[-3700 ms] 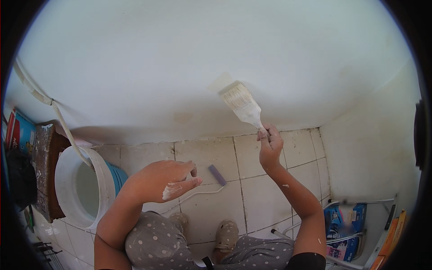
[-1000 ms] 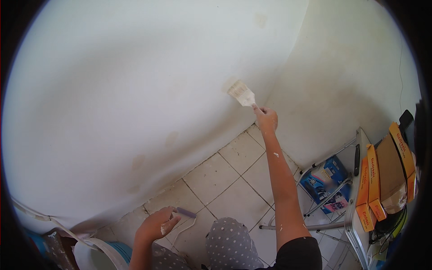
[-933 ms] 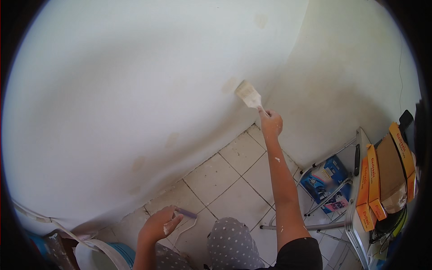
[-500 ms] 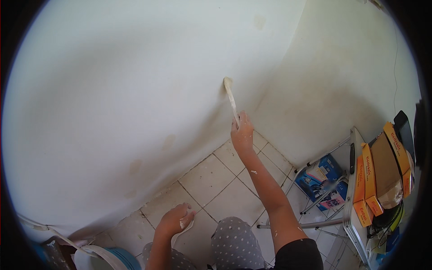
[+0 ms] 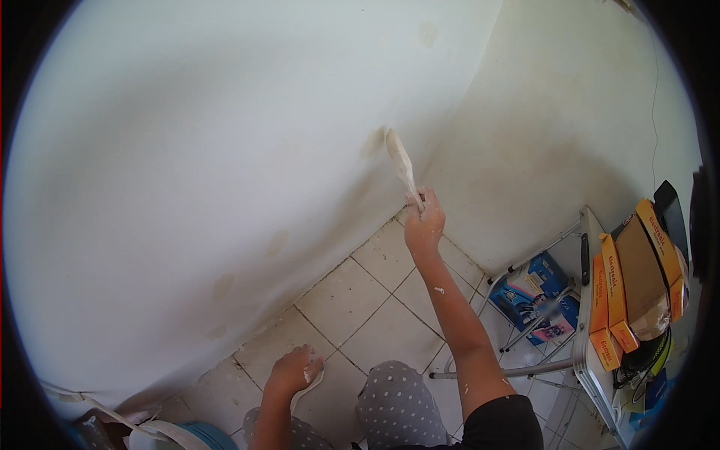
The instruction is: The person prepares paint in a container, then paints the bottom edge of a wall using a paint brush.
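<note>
My right hand [image 5: 425, 223] is wrapped round the handle of a putty knife [image 5: 400, 157], caked in off-white filler. Its blade points up by the far wall, just right of a damp-looking beige patch [image 5: 372, 142]; I cannot tell whether it touches the wall. Low over the floor near my knees, my left hand [image 5: 293, 370] is closed on a pale, thin thing with a curved edge [image 5: 309, 391], mostly hidden under the hand. White smears mark both hands and my right forearm.
Several beige patches [image 5: 223, 286] mark the white wall. A blue-and-white bucket [image 5: 206, 433] stands at the lower left. On the right, a folding table [image 5: 586, 330] bears orange boxes [image 5: 619, 300], with a blue box [image 5: 534, 296] beneath it. Pale tiles [image 5: 394, 330] cover the floor.
My right hand has moved slightly right with the putty knife, whose blade has turned and left the beige patch in view. My left hand has barely moved.
</note>
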### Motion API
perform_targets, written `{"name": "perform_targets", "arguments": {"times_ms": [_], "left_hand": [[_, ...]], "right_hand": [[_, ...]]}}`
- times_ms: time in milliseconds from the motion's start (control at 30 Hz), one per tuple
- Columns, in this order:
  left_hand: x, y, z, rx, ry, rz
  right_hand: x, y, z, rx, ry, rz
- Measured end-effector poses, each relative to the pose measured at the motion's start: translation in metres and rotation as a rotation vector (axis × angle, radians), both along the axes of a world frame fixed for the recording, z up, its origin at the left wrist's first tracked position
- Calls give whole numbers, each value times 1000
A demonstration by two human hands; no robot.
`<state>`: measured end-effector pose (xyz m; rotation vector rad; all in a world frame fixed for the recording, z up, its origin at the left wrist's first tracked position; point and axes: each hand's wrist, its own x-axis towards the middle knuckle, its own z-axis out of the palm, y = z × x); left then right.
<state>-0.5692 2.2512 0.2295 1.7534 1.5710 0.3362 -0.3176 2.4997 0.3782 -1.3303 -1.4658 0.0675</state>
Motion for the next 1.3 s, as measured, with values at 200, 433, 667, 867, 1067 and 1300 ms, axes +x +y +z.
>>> {"name": "perform_targets", "arguments": {"times_ms": [200, 433, 667, 867, 1067, 1300], "left_hand": [[-2, -1, 3, 5, 113, 58], [-1, 4, -2, -41, 118, 54], [5, 7, 5, -56, 108, 31], [0, 3, -8, -44, 124, 44], [7, 6, -2, -63, 123, -2], [3, 2, 1, -46, 114, 36]], "right_hand": [[7, -4, -4, 40, -278, 135], [22, -16, 16, 67, -261, 24], [18, 6, 19, 72, -341, 141], [37, -8, 21, 17, -367, 219], [46, 18, 28, 82, 145, 390], [42, 46, 16, -504, 577, 535]]}}
